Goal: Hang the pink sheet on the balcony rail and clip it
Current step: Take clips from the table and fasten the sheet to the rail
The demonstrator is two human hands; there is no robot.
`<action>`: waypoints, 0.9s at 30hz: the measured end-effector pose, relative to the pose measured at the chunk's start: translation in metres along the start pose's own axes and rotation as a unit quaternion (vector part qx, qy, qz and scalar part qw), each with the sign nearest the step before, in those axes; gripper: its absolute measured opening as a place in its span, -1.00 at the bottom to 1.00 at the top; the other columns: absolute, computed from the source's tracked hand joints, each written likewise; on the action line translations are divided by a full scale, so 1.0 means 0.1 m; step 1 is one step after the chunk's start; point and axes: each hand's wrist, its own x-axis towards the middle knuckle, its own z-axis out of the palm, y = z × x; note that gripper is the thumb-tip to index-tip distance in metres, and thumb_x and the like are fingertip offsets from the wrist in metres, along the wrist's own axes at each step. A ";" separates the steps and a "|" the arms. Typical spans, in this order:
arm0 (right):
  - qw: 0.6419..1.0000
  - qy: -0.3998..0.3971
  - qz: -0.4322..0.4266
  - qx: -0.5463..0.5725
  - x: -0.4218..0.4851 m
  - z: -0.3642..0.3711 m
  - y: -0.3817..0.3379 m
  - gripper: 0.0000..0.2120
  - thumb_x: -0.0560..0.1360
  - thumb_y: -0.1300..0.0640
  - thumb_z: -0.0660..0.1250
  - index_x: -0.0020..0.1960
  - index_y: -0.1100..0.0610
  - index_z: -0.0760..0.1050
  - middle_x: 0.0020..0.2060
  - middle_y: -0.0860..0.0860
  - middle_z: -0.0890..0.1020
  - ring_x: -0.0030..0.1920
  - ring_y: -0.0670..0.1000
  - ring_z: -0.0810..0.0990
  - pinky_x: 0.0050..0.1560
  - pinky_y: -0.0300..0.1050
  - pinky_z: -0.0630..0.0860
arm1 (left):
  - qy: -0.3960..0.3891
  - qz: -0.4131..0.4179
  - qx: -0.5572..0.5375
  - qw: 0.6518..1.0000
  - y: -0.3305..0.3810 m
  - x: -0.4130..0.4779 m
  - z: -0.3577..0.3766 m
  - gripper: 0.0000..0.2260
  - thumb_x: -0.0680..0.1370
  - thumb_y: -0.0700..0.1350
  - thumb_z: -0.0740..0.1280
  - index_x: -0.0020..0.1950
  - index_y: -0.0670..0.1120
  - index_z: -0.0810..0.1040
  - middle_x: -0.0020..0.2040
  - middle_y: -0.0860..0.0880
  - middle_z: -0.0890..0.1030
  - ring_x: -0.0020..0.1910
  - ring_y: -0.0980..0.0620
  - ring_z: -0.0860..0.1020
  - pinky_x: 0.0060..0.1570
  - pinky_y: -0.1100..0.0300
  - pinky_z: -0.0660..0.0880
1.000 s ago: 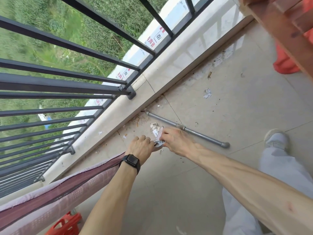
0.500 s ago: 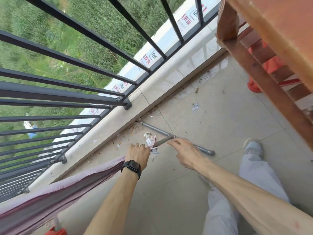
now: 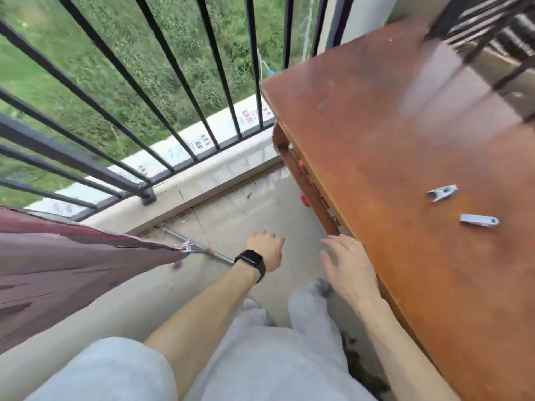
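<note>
Quick count: two small grey plastic clips [image 3: 443, 193] [image 3: 479, 220] at 3 o'clock on the one reddish-brown wooden counter [image 3: 405, 140]. One dusty-pink fabric sheet [image 3: 72, 270] at 9 o'clock, one grey metal pipe [image 3: 173, 234] at 8 o'clock on the floor, one black smartwatch [image 3: 250, 260] at 6.

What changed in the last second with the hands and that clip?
Both hands let go. The left hand drew back from the pink sheet; the right hand moved, fingers spread, toward the wooden table. The clip stayed on the sheet's corner, the pipe on the floor.

You have soft, even daylight from beyond the black metal railing [image 3: 72, 159]. Motion blur and glare smear the glossy red-brown wooden table [image 3: 405, 169], and the frame edges bow.
</note>
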 end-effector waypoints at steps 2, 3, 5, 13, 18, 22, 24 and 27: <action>0.999 0.035 0.028 -0.004 -0.18 -0.33 0.10 -0.74 0.56 0.06 0.30 0.19 0.08 0.63 0.17 -0.01 0.64 0.28 0.08 0.49 0.36 -0.05 0.36 | 0.036 0.034 -0.012 0.999 0.40 0.01 -0.18 -0.72 0.59 -0.08 0.16 0.27 -0.04 0.49 0.19 -0.11 0.57 0.21 -0.16 0.49 0.17 -0.01 0.41; 0.998 0.051 0.045 -0.004 -0.25 -0.48 0.17 -0.75 0.56 0.07 0.31 0.20 0.06 0.62 0.18 -0.04 0.63 0.30 0.05 0.47 0.36 -0.06 0.35 | 0.058 0.051 -0.014 0.997 0.59 0.01 -0.29 -0.72 0.60 -0.07 0.15 0.27 -0.04 0.49 0.18 -0.11 0.58 0.19 -0.16 0.50 0.16 -0.02 0.41; 0.993 0.089 0.075 -0.004 -0.39 -0.76 0.31 -0.77 0.55 0.09 0.34 0.19 0.04 0.63 0.18 -0.07 0.63 0.32 0.02 0.45 0.34 -0.11 0.35 | 0.109 0.089 -0.014 0.990 0.95 0.00 -0.52 -0.71 0.59 -0.04 0.15 0.27 -0.01 0.50 0.17 -0.08 0.59 0.18 -0.14 0.51 0.16 -0.01 0.41; 0.969 0.176 0.174 0.007 -0.48 -1.46 1.23 -0.77 0.52 0.06 0.37 0.17 -0.01 0.64 0.15 -0.11 0.64 0.29 -0.04 0.46 0.32 -0.16 0.38 | 0.200 0.172 0.030 0.964 2.07 0.44 -1.37 -0.72 0.59 0.03 0.12 0.23 0.07 0.51 0.10 0.01 0.60 0.11 -0.10 0.53 0.08 0.03 0.40; 0.963 0.175 0.205 0.012 -0.14 -1.62 2.03 -0.77 0.50 0.06 0.38 0.16 -0.01 0.63 0.13 -0.11 0.64 0.23 -0.02 0.50 0.27 -0.16 0.42 | 0.199 0.184 0.061 0.961 2.69 1.09 -1.69 -0.71 0.59 0.03 0.13 0.22 0.05 0.53 0.11 0.01 0.60 0.11 -0.11 0.54 0.08 0.02 0.41; 0.968 0.150 0.200 0.004 0.27 -1.57 2.64 -0.74 0.44 0.14 0.44 0.13 0.03 0.63 0.09 -0.07 0.65 0.18 0.05 0.54 0.17 -0.02 0.55 | 0.162 0.177 0.072 0.968 3.10 1.68 -1.70 -0.70 0.58 0.04 0.16 0.28 0.03 0.45 0.18 -0.04 0.54 0.15 -0.13 0.51 0.10 0.00 0.39; 0.970 0.119 0.210 0.006 0.42 -1.53 2.88 -0.69 0.44 0.15 0.42 0.18 0.04 0.61 0.15 -0.04 0.62 0.24 0.06 0.52 0.19 -0.01 0.53 | 0.154 0.171 0.069 0.971 3.24 1.91 -1.62 -0.64 0.57 0.06 0.20 0.35 0.04 0.38 0.24 -0.06 0.51 0.17 -0.14 0.50 0.09 0.00 0.40; 0.977 0.073 0.201 -0.009 0.53 -1.47 3.14 -0.60 0.40 0.17 0.45 0.24 0.04 0.58 0.19 0.00 0.60 0.24 0.10 0.51 0.15 0.04 0.55 | 0.131 0.162 0.043 0.977 3.35 2.13 -1.51 -0.56 0.57 0.02 0.26 0.43 0.06 0.28 0.30 -0.07 0.45 0.18 -0.15 0.48 0.05 0.00 0.45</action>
